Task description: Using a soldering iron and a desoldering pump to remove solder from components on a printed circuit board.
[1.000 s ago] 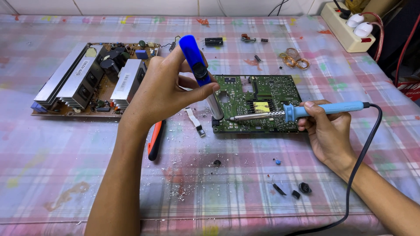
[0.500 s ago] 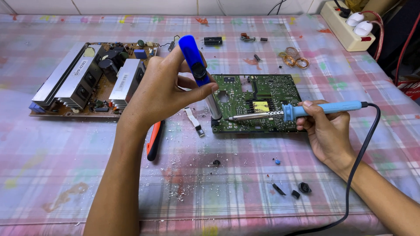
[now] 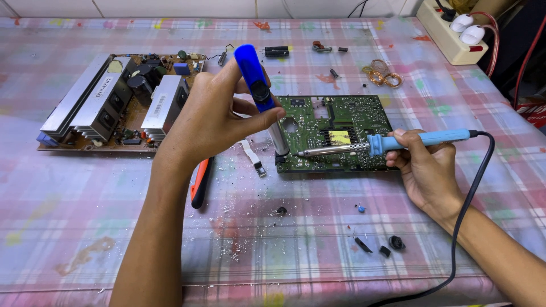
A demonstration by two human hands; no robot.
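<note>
A green circuit board [image 3: 352, 122] lies flat near the middle of the table. My left hand [image 3: 210, 116] grips a blue desoldering pump [image 3: 259, 91], held tilted with its silver tip down at the board's near left corner. My right hand [image 3: 424, 170] holds a blue-handled soldering iron [image 3: 392, 142] almost level, its metal tip meeting the same corner beside the pump's nozzle. A black cord [image 3: 466, 216] runs from the iron's handle off the table's front edge.
A larger brown power board with silver heat sinks [image 3: 114, 102] sits at the left. An orange-handled tool [image 3: 200, 182] lies under my left wrist. Small black parts [image 3: 387, 247], solder crumbs, a copper wire coil [image 3: 381, 75] and a white power strip [image 3: 452, 37] lie around.
</note>
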